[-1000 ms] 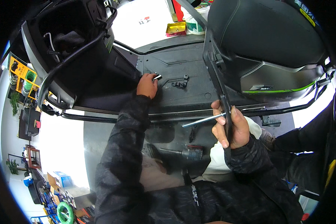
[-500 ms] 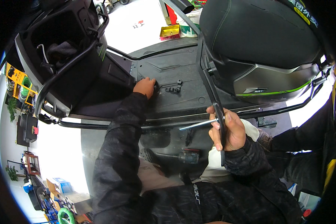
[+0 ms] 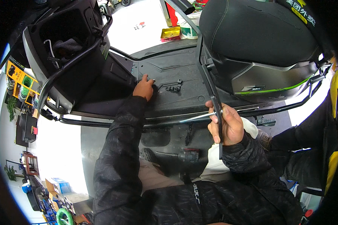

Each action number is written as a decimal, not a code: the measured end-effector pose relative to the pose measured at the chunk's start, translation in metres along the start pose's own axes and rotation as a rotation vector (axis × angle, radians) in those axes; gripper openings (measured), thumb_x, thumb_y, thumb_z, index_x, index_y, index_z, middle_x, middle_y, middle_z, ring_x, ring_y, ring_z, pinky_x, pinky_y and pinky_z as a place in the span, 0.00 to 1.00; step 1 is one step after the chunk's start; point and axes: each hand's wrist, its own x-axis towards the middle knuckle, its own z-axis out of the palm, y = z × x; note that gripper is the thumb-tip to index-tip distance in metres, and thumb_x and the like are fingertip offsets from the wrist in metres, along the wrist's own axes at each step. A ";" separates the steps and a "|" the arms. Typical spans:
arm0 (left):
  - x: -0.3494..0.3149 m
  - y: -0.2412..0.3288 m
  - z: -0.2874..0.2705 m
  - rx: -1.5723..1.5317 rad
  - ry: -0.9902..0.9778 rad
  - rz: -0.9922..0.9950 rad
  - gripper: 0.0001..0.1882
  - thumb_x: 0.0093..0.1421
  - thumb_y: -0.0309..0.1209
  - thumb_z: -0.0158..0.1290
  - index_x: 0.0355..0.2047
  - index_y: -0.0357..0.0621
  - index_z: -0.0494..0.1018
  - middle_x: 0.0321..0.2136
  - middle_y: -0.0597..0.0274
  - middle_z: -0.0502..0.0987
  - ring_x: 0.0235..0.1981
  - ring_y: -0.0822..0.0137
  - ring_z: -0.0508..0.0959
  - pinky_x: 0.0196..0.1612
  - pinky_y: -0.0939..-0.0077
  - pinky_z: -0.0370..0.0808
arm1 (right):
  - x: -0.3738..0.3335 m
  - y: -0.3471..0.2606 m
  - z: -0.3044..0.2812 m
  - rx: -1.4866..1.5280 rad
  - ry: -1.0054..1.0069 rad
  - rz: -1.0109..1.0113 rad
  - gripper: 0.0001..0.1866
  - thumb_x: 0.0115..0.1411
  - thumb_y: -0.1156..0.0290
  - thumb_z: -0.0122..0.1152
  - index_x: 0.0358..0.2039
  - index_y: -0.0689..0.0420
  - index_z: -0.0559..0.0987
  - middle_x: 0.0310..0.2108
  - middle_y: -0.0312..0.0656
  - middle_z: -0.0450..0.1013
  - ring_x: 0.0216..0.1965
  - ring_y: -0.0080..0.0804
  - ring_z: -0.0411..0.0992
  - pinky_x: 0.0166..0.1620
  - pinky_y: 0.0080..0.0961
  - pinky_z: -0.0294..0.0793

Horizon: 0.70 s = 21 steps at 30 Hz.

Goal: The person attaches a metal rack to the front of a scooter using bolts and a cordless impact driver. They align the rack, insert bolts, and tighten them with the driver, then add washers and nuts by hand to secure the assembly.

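My left hand (image 3: 143, 88) is at the left part of the scooter's black footboard (image 3: 184, 101), beside the front body. Its fingers are bent around a spot where a small shiny bit shows, too small to name. My right hand (image 3: 231, 125) is closed on a black flat metal bar (image 3: 218, 129), held upright before the footboard's near edge. A long silver bolt (image 3: 195, 118) sticks out leftward from the same grip, close to the bar; whether it passes through the bar is unclear. Some small black bracket parts (image 3: 173, 89) lie on the footboard, right of my left hand.
A black tube frame (image 3: 86, 122) runs along the scooter's near side. The seat (image 3: 259, 33) rises at the right, the front storage box (image 3: 60, 41) at the left. A cordless power tool (image 3: 189, 155) lies on the floor below. Another person's dark-clothed leg (image 3: 298, 131) is at the right.
My left hand has shifted slightly left, its fingers spreading a little. The right hand has moved slightly up and left with the bar and bolt. The whole view has shifted slightly.
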 end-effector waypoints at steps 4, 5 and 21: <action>-0.009 0.039 -0.062 -0.130 0.093 0.068 0.18 0.61 0.22 0.59 0.53 0.45 0.81 0.44 0.50 0.83 0.43 0.45 0.83 0.48 0.58 0.80 | 0.002 0.000 -0.001 -0.008 -0.006 -0.018 0.32 0.80 0.55 0.42 0.64 0.76 0.60 0.37 0.41 0.70 0.12 0.34 0.71 0.19 0.24 0.70; -0.014 0.054 -0.082 -0.287 0.082 0.105 0.19 0.62 0.21 0.59 0.54 0.45 0.81 0.43 0.51 0.83 0.42 0.47 0.82 0.48 0.60 0.80 | 0.001 -0.001 -0.001 -0.009 0.000 -0.022 0.32 0.80 0.54 0.42 0.64 0.76 0.60 0.37 0.41 0.70 0.12 0.34 0.71 0.19 0.24 0.70; -0.071 0.146 -0.198 -0.739 -0.072 0.499 0.22 0.58 0.18 0.63 0.55 0.40 0.81 0.38 0.56 0.83 0.39 0.54 0.79 0.46 0.64 0.78 | 0.002 -0.004 -0.003 -0.034 0.023 -0.106 0.32 0.81 0.53 0.39 0.66 0.75 0.60 0.36 0.39 0.69 0.12 0.31 0.71 0.21 0.23 0.68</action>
